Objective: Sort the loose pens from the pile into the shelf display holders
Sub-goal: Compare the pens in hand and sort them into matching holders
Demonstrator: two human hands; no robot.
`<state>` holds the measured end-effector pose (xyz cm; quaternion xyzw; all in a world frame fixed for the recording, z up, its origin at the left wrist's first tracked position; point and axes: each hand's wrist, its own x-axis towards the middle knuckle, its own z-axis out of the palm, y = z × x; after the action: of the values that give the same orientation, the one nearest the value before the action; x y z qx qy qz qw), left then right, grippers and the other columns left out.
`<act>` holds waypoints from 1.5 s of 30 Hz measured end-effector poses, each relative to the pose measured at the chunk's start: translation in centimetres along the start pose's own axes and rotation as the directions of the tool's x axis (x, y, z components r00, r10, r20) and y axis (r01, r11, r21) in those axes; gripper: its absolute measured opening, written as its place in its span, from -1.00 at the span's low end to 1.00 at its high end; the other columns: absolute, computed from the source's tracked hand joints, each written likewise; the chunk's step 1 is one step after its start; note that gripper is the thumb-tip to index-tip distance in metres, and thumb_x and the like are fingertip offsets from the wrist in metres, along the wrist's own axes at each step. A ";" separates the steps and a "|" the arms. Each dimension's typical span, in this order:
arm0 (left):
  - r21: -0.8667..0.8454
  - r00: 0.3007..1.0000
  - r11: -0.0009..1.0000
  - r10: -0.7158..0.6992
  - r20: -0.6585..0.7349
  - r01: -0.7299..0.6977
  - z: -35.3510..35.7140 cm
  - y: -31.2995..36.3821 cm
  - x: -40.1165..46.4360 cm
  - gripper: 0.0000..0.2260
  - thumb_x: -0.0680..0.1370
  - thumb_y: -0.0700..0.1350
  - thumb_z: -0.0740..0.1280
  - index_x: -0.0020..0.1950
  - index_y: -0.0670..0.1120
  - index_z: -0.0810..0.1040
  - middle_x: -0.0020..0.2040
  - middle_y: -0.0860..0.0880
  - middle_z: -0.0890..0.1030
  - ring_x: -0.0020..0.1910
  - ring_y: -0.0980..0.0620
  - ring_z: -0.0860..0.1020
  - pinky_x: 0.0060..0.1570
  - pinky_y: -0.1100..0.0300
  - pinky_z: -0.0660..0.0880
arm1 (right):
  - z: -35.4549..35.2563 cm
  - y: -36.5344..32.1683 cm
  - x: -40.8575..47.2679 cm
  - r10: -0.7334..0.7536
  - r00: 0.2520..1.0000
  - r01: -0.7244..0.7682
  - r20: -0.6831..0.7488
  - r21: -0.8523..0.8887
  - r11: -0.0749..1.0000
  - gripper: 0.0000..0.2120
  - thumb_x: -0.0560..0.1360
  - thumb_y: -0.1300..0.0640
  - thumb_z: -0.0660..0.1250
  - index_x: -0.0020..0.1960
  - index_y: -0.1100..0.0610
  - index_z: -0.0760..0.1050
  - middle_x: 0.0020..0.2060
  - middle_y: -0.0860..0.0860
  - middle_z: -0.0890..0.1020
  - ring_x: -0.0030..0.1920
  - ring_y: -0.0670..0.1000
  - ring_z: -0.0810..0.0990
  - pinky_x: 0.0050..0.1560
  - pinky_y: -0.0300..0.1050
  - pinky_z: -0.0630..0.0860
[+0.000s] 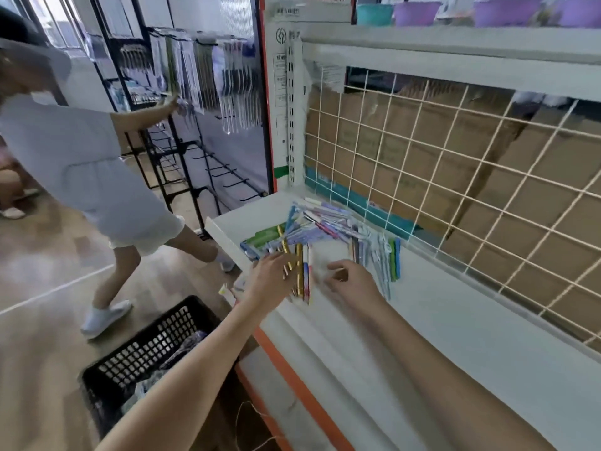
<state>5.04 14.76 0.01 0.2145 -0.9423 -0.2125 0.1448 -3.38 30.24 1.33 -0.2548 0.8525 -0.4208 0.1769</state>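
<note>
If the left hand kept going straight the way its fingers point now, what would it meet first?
The left hand points up and right across the white shelf, already at the gold and coloured pens. Going on, it would probably run into the pile of pens first, though blur leaves depth unclear.

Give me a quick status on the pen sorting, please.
Left hand on gold pens, fingers straight. Right hand empty, loosely curled. Pen pile unsorted.

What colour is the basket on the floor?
Black. The basket has a mesh-like wall full of holes, seen in the head view, bottom left.
</note>
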 end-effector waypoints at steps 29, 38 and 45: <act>-0.129 0.965 0.987 -0.058 0.254 0.094 2.9 -2.2 8.6 -0.79 0.45 0.12 0.36 -0.35 0.08 0.59 0.12 -0.03 0.53 0.31 -0.09 0.27 0.35 0.00 0.10 | 4.4 -1.9 5.3 0.282 0.957 -0.259 -0.068 0.236 0.937 -0.85 0.35 0.39 0.31 -0.19 0.17 0.56 -0.33 0.06 0.57 -0.29 -0.01 0.53 -0.30 -0.22 0.41; -0.412 0.993 0.909 -0.012 0.118 0.060 0.9 0.4 5.5 -0.79 0.52 0.00 0.35 0.09 -0.04 0.48 -0.05 -0.02 0.64 -0.14 -0.01 0.59 -0.04 0.07 0.54 | 1.2 -1.2 2.9 0.325 0.943 -0.243 -0.063 0.535 0.809 -0.75 0.42 0.39 0.33 0.01 0.10 0.51 -0.22 0.16 0.60 -0.31 0.08 0.59 -0.23 -0.11 0.57; -0.751 0.986 0.657 0.072 0.149 0.065 0.4 6.6 2.7 -0.82 0.51 -0.17 0.38 -0.06 0.06 0.40 -0.03 -0.14 0.64 -0.18 -0.07 0.65 -0.24 -0.02 0.62 | -4.0 1.5 -2.1 0.290 0.950 -0.159 -0.114 0.625 0.764 -0.71 0.45 0.38 0.31 0.15 0.20 0.50 -0.18 0.17 0.65 -0.21 0.14 0.64 0.00 0.06 0.59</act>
<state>0.30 19.02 3.19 0.1152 -0.7785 -0.6003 0.1425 -4.20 34.76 2.66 -0.0355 0.7093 -0.6718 0.2105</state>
